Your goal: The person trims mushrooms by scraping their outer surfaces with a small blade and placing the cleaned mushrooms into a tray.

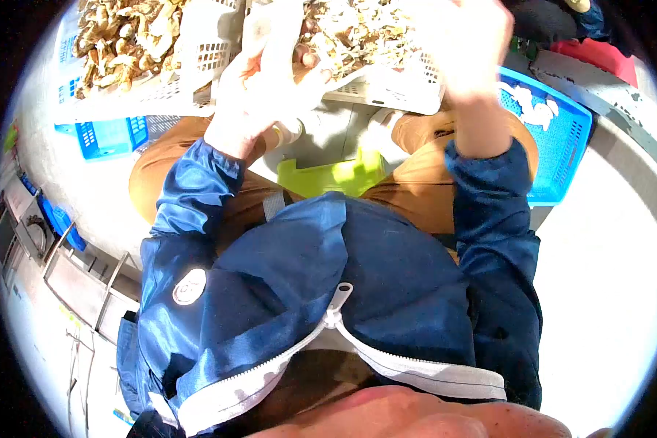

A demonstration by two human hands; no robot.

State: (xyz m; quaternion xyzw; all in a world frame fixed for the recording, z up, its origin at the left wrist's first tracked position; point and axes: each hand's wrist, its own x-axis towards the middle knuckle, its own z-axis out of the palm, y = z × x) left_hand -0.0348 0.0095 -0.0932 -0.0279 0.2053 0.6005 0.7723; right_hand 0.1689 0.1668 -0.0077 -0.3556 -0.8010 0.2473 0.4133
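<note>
My left hand (244, 106) is over the near left corner of a white crate, its fingers closed around a long pale thing (281, 47), bleached by the sun so its kind is unclear. Beneath it, the white crate (387, 95) holds pale, mushroom-like pieces (369, 33) and a few round brownish ones (306, 55). My right hand (478, 51) is raised over the crate's right side; glare and blur hide its fingers. To the left, another white crate (135, 100) is heaped with brown-and-cream mushrooms (128, 44).
A blue basket (562, 157) with some white pieces (531, 106) stands by my right knee. Another blue basket (109, 139) sits under the left crate. Between my legs is a lime-green plastic piece (328, 177). Metal racks (87, 281) stand at left; part of another person (544, 22) shows top right.
</note>
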